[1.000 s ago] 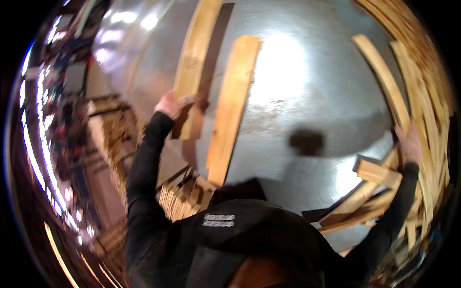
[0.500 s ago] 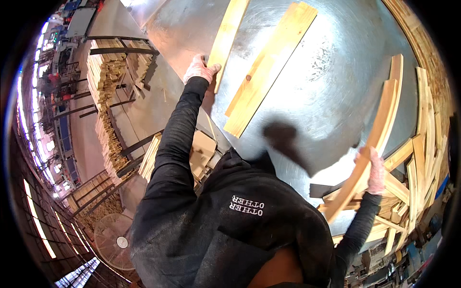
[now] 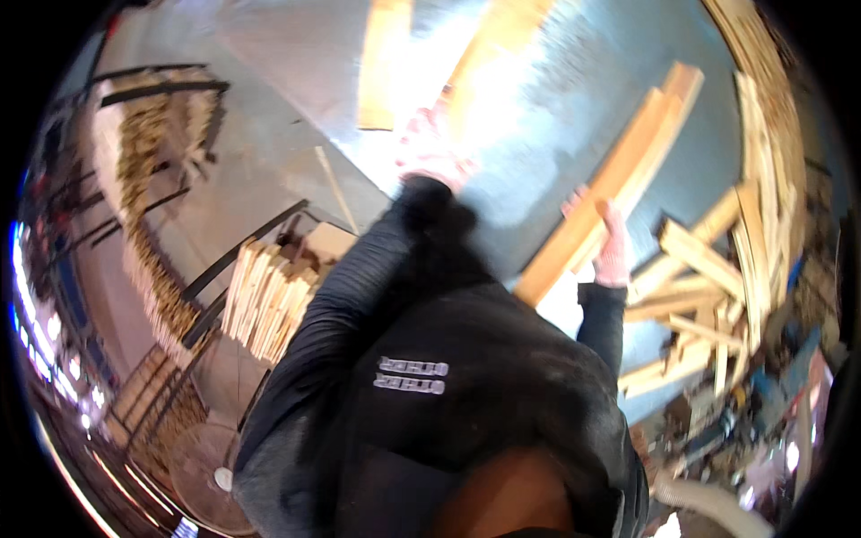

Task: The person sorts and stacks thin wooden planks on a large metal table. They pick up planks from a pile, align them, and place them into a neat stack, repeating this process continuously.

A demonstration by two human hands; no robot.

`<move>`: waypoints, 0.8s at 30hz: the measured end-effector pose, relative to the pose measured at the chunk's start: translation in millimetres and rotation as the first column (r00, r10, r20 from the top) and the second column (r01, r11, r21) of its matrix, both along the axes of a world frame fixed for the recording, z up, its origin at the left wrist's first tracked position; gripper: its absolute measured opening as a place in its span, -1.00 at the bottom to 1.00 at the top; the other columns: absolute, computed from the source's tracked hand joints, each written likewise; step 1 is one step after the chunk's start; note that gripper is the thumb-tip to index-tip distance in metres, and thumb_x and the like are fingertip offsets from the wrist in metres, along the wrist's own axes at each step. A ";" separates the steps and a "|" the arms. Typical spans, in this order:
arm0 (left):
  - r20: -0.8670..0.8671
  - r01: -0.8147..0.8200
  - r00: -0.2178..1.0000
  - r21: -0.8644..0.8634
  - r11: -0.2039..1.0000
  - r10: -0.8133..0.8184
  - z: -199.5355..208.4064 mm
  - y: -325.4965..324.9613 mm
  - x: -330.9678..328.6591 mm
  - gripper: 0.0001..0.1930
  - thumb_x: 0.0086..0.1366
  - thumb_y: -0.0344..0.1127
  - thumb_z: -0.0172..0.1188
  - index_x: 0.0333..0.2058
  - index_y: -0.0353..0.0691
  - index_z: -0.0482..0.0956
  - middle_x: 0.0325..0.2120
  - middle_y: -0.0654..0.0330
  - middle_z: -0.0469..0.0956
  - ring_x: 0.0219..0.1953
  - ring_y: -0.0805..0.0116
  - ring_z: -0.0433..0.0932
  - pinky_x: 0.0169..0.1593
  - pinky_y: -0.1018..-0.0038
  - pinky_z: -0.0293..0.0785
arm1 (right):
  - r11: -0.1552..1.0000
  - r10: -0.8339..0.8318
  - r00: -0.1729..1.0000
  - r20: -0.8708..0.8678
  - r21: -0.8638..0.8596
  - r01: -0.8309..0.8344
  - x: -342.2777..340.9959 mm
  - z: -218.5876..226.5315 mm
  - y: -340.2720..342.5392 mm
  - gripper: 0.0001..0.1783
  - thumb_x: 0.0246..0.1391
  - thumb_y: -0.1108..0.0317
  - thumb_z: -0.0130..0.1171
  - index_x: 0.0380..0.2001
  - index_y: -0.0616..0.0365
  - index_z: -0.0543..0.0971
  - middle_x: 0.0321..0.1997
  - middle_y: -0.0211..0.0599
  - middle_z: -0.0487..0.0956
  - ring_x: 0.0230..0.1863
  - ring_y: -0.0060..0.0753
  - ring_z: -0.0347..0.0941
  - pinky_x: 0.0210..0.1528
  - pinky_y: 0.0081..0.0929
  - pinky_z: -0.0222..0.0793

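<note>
My right hand [image 3: 612,255], in a pale pinkish glove, is closed around two long wooden boards [image 3: 619,170] laid together and slanting over the metal table [image 3: 547,224]. Its fingertips show on the far side of the boards. My left hand [image 3: 435,148], gloved alike, is at the near end of a wide wooden board [image 3: 493,54]; motion and glare smear its fingers, so its grip is unclear. Just left of that hand, a separate narrower board [image 3: 384,72] lies on the table.
A jumbled heap of wooden offcuts [image 3: 700,296] lies at the table's right side, beside long strips [image 3: 778,125] along its edge. Left of the table are stacked boards [image 3: 269,291], a racked wood pile [image 3: 143,188] and a round fan [image 3: 211,475].
My left hand has let go of the narrower board and moved right to the wide one. My right hand has brought its two boards inward to the left. The view has shifted.
</note>
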State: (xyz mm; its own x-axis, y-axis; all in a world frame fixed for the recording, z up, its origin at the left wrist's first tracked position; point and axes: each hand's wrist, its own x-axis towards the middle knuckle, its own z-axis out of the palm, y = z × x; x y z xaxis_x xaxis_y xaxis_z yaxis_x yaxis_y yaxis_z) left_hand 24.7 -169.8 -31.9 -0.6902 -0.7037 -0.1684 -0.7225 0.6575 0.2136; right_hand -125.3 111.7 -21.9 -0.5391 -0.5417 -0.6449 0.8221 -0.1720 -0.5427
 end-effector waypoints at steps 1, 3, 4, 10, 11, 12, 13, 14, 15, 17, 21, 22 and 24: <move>-0.019 -0.063 0.998 0.063 0.996 0.064 -3.8 -0.1 -5.1 0.00 -0.05 0.10 0.43 0.26 -0.27 0.15 0.08 -0.13 0.37 0.15 -0.06 0.38 0.22 0.21 0.32 | 0.980 -0.012 0.992 0.129 -0.196 0.037 -4.7 -6.1 2.2 -0.41 0.17 0.27 0.13 0.12 0.52 0.29 0.03 0.10 0.49 0.03 0.03 0.47 0.16 -0.01 0.40; 0.142 -0.174 0.980 0.244 0.954 0.143 27.9 -7.6 -26.0 -0.08 0.02 0.00 0.38 0.26 -0.29 0.15 0.08 -0.17 0.38 0.14 -0.07 0.39 0.19 0.18 0.36 | 0.956 -0.049 0.988 0.146 -0.280 0.088 -15.9 -12.2 -0.9 -0.41 0.16 0.26 0.13 0.10 0.53 0.30 0.02 0.15 0.48 0.06 0.05 0.45 0.20 0.01 0.35; 0.132 -0.138 0.985 0.195 0.971 0.114 24.4 -11.0 -27.3 -0.16 0.05 -0.11 0.34 0.25 -0.29 0.16 0.05 -0.15 0.41 0.10 -0.02 0.43 0.14 0.21 0.42 | 0.940 -0.038 0.991 0.125 -0.331 0.078 -22.1 -15.3 -2.2 -0.36 0.18 0.17 0.09 0.11 0.55 0.28 0.02 0.16 0.47 0.09 0.07 0.43 0.26 0.01 0.29; -0.332 0.279 0.915 0.932 0.233 0.230 -17.6 -31.4 -1.0 -0.52 0.14 -0.41 0.28 0.04 -0.38 0.40 -0.27 0.06 0.61 -0.24 0.28 0.62 -0.12 0.32 0.59 | 0.922 -0.053 0.994 0.097 -0.378 0.086 -58.6 1.7 -31.4 -0.34 0.18 0.07 0.07 0.07 0.52 0.33 -0.06 0.15 0.51 0.00 0.11 0.48 0.15 0.01 0.40; -0.348 0.352 0.906 0.936 0.030 0.240 -28.5 -29.9 5.7 -0.58 0.16 -0.44 0.26 0.00 -0.38 0.44 -0.30 0.09 0.61 -0.25 0.29 0.62 -0.13 0.34 0.60 | 0.924 -0.036 0.999 -0.004 -0.380 0.032 -60.8 -0.9 -34.9 -0.36 0.16 0.07 0.11 0.03 0.51 0.37 -0.10 0.13 0.53 -0.04 0.09 0.51 0.11 0.00 0.44; -0.149 0.233 0.919 0.952 -0.197 0.365 -12.2 -11.3 4.9 -0.68 0.18 -0.48 0.23 -0.07 -0.36 0.51 -0.31 0.11 0.61 -0.22 0.29 0.61 -0.10 0.36 0.58 | 0.955 -0.046 0.996 -0.073 -0.296 0.022 -61.4 0.4 -38.9 -0.37 0.15 0.06 0.13 0.01 0.50 0.39 -0.14 0.11 0.55 -0.07 0.04 0.52 0.09 -0.04 0.45; -0.160 0.294 0.908 0.903 -0.314 0.388 -46.5 -0.9 12.8 -0.73 0.17 -0.48 0.24 -0.13 -0.35 0.56 -0.28 0.11 0.61 -0.16 0.25 0.61 -0.04 0.36 0.55 | 0.976 -0.033 0.990 -0.139 -0.217 0.002 -62.0 4.1 -46.7 -0.39 0.15 0.06 0.15 -0.01 0.48 0.41 -0.17 0.08 0.56 -0.10 0.00 0.54 0.07 -0.09 0.47; -0.205 0.321 0.918 0.886 -0.334 0.339 -87.3 9.2 18.2 -0.74 0.17 -0.44 0.26 -0.14 -0.34 0.57 -0.24 0.09 0.61 -0.13 0.21 0.60 0.01 0.31 0.53 | 0.991 -0.005 0.980 -0.201 -0.130 -0.022 -60.4 3.3 -54.8 -0.40 0.14 0.06 0.17 -0.04 0.47 0.44 -0.20 0.05 0.57 -0.13 -0.05 0.55 0.05 -0.13 0.49; -0.154 0.301 0.929 0.844 -0.444 0.337 -82.0 22.2 9.6 -0.73 0.19 -0.40 0.26 -0.12 -0.33 0.57 -0.20 0.08 0.61 -0.10 0.19 0.59 0.04 0.28 0.52 | 1.000 0.022 0.962 -0.272 0.018 -0.018 -58.6 -3.9 -55.6 -0.39 0.13 0.04 0.18 -0.04 0.46 0.45 -0.23 0.02 0.58 -0.16 -0.09 0.56 0.03 -0.19 0.49; 0.058 0.224 0.932 0.683 -0.696 0.358 -30.9 43.9 -11.4 -0.69 0.23 -0.34 0.26 -0.07 -0.33 0.56 -0.15 0.06 0.61 -0.05 0.19 0.58 0.09 0.26 0.51 | 0.949 0.118 0.910 -0.398 0.316 0.015 -58.4 -15.0 -56.7 -0.39 0.13 0.01 0.19 -0.05 0.44 0.47 -0.27 -0.04 0.59 -0.23 -0.17 0.56 -0.02 -0.30 0.50; -0.011 0.230 0.920 0.823 -0.519 0.392 -35.2 51.6 -6.9 -0.62 0.24 -0.38 0.25 0.01 -0.39 0.49 -0.13 -0.02 0.60 -0.04 0.18 0.59 0.09 0.28 0.53 | 0.751 0.397 0.828 -0.397 0.659 -0.044 -19.8 30.6 -82.3 -0.47 0.21 0.04 0.12 0.12 0.15 0.47 0.09 -0.15 0.55 0.18 -0.28 0.42 0.25 -0.34 0.27; -0.038 0.219 0.915 0.884 -0.413 0.402 -61.3 59.2 -3.5 -0.61 0.24 -0.40 0.25 0.02 -0.41 0.48 -0.13 -0.04 0.60 -0.05 0.18 0.60 0.07 0.29 0.54 | 0.860 0.299 0.820 -0.487 0.511 -0.009 -9.5 21.6 -72.7 -0.53 0.20 0.11 0.15 0.05 0.20 0.49 0.04 -0.17 0.56 0.11 -0.34 0.44 0.19 -0.41 0.30; -0.051 0.262 0.841 0.910 -0.322 0.539 -79.5 71.3 -6.5 -0.61 0.23 -0.45 0.25 0.03 -0.43 0.47 -0.15 -0.05 0.60 -0.10 0.15 0.62 0.02 0.29 0.57 | 0.989 0.064 0.808 -0.586 0.148 0.029 7.3 3.1 -50.6 -0.63 0.18 0.23 0.22 -0.08 0.30 0.53 -0.08 -0.23 0.58 -0.03 -0.48 0.47 0.09 -0.53 0.36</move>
State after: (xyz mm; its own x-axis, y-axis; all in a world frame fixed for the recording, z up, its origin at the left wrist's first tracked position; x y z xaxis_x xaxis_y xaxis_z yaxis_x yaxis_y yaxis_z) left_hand 18.1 -98.6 -111.3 -0.8443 -0.0149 -0.5357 -0.3339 -0.7673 0.5475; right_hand -117.9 61.1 -18.7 -0.8307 -0.4824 -0.2780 0.3396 -0.0433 -0.9396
